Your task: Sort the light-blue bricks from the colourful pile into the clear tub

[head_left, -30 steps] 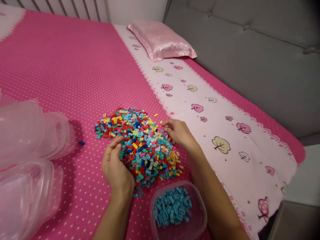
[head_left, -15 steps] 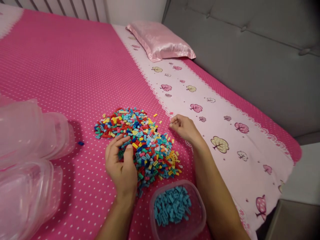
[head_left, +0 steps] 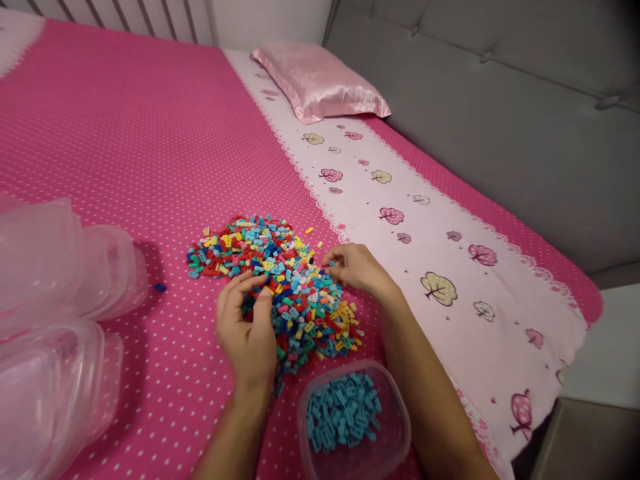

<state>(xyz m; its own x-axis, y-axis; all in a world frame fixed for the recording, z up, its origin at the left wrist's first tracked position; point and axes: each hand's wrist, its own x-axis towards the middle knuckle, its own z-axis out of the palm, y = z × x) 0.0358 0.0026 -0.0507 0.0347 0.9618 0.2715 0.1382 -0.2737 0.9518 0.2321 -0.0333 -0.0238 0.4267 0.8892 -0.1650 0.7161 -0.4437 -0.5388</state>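
A heap of small multicoloured building bricks (head_left: pixel 295 267) lies on the pink bedspread. My left hand (head_left: pixel 247 327) rests at the near left side of the heap, thumb and fingers curved and apart, with nothing seen between them. At the right edge of the heap, my right hand (head_left: pixel 357 267) has its fingertips pinched together. A small blue brick (head_left: pixel 331 264) shows at those fingertips. Between my forearms stands a clear plastic container (head_left: pixel 395 437) with teal-blue bricks (head_left: pixel 344 410) inside it.
Stacked clear plastic containers (head_left: pixel 40 267) stand at the left, with more stacked containers (head_left: pixel 45 400) nearer me. One dark blue brick (head_left: pixel 159 287) lies apart beside them. A pink satin pillow (head_left: pixel 320 83) lies at the far side, against the grey padded headboard (head_left: pixel 490 133).
My right hand has moved left and slightly down to the edge of the brick heap, and its fingertips are now at a blue brick. My left hand has shifted slightly right.
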